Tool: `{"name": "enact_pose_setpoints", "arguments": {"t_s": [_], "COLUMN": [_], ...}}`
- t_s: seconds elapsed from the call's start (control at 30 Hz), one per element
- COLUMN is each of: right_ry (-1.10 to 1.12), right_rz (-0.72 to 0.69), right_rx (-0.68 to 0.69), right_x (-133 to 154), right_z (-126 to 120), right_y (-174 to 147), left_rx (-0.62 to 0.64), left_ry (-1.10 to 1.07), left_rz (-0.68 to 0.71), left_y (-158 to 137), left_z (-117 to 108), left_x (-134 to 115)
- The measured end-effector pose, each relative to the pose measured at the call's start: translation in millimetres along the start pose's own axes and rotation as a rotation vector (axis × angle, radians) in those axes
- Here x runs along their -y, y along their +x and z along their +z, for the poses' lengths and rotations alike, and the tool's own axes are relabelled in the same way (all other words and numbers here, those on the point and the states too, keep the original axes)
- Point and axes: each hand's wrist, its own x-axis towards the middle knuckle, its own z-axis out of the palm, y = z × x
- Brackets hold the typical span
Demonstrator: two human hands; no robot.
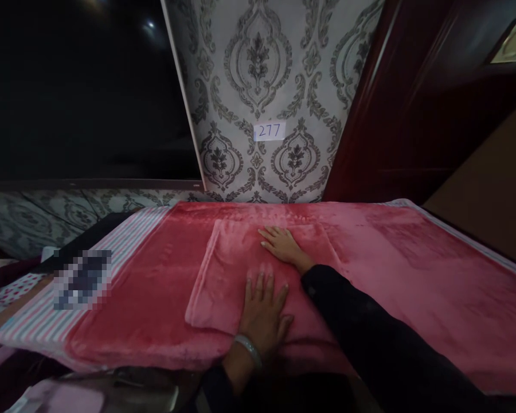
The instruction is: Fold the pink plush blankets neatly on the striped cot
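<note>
A folded pink plush blanket point(223, 269) lies flat on a larger pink-red plush cover point(146, 298). My left hand point(264, 312), with a bracelet at the wrist, rests palm down on the near part of the folded blanket, fingers spread. Farther back and slightly to the right, my right hand point(282, 245) lies flat on the same blanket, its fingers stretched toward the left. Neither hand grips anything. My right forearm, in a dark sleeve, covers the folded blanket's near right corner.
A striped cloth point(124, 241) shows under the cover on the left, with a pixelated dark object on it. Behind stand a large dark screen point(86, 92), a patterned wall with a paper label point(269, 131) reading 277, and a dark red panel point(404, 103). Clothes lie lower left.
</note>
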Motion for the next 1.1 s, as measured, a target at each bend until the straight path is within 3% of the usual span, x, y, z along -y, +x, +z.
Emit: {"name": "enact_pose_setpoints", "arguments": {"t_s": [0.23, 0.33, 0.4, 0.57, 0.67, 0.73, 0.87, 1.0, 1.1], "right_ry": [0.020, 0.040, 0.038, 0.053, 0.062, 0.019, -0.085, -0.094, -0.081], "right_rz": [0.084, 0.102, 0.032, -0.128, -0.164, -0.061, 0.193, 0.239, 0.244], "right_rx": [0.084, 0.130, 0.134, 0.128, 0.116, 0.010, -0.071, -0.089, -0.109], "right_x": [16, 29, 36, 40, 28, 17, 1, -2, -1], "right_z": [-21, -28, -25, -20, -33, -41, -28, 0, 5], "right_y": [-2, -21, -46, -119, -139, -144, -153, -165, -167], "left_rx": [-0.017, -0.012, 0.003, 0.024, 0.079, 0.103, 0.194, 0.272, 0.270], "left_ry": [0.010, -0.019, -0.075, -0.261, -0.075, 0.088, 0.214, 0.226, 0.221], "left_rz": [0.042, 0.057, 0.070, 0.045, -0.068, -0.216, -0.357, -0.374, -0.363], "left_y": [-21, -31, -34, -6, 29, 47, 48, 33, 32], "left_z": [3, -1, -10, -67, -105, -116, -94, -62, -58], "left_x": [-3, -2, -1, 15, 39, 56, 79, 86, 88]}}
